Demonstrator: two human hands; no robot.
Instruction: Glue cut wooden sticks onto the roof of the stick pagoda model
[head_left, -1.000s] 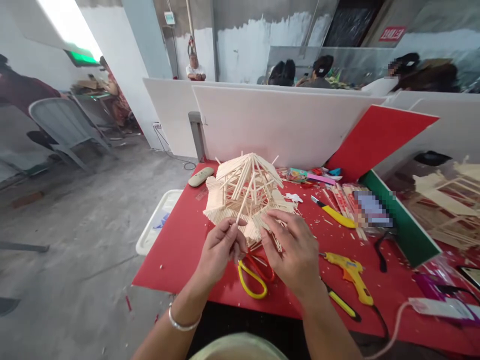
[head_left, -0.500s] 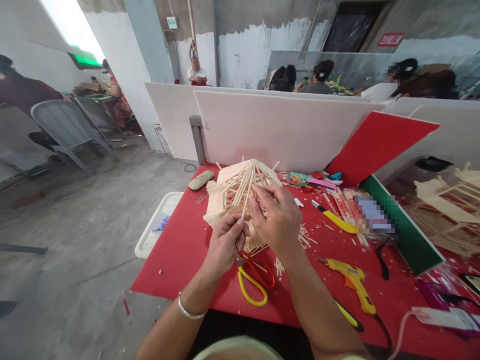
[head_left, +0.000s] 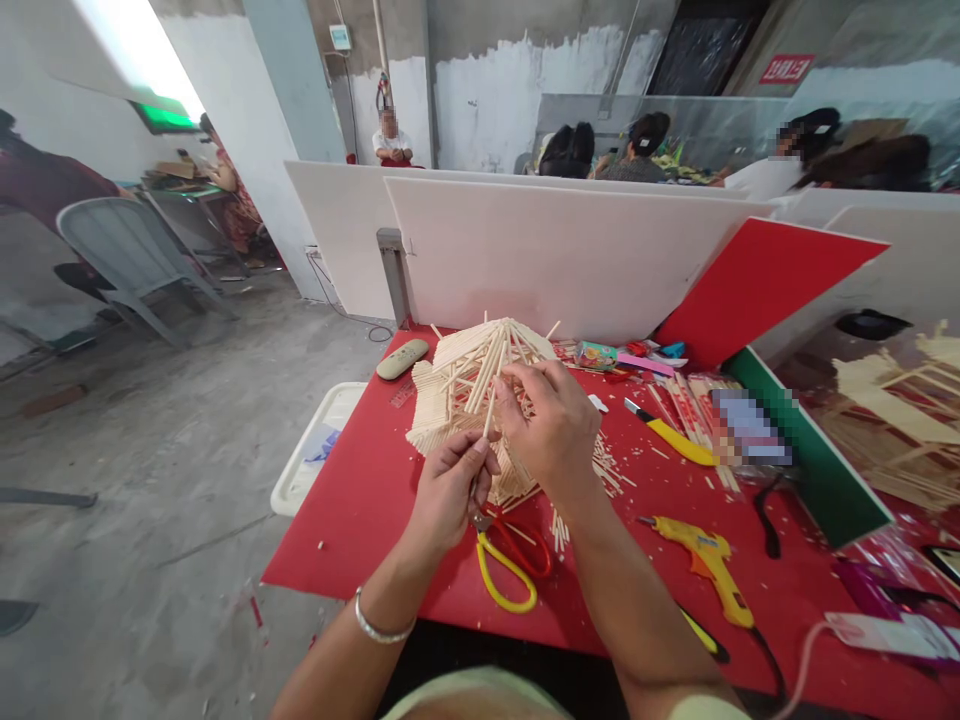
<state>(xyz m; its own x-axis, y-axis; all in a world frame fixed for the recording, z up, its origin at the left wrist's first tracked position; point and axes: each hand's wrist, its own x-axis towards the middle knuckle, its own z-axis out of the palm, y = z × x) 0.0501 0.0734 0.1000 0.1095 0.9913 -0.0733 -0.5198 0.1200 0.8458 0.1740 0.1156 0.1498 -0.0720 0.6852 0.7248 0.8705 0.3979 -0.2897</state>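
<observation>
A small pavilion-like model built of pale wooden sticks stands on the red tabletop, its roof sloping down from a peak. In front of it my left hand pinches the lower end of a thin wooden stick between thumb and fingertips. My right hand is closed at the upper part of the same stick, thumb and index finger against the roof; its other fingers are curled. Scissors with red and yellow handles lie below my left hand, their blades partly hidden by it.
On the right lie a yellow-handled knife, a yellow glue gun with its cord, and stick offcuts. A glasses case sits at the left edge. White boards stand behind; several people sit beyond them.
My right hand has shifted slightly, its fingers drawn a little higher along the stick. My left hand keeps its pinch, and the model stays in place. The view has tilted very slightly.
</observation>
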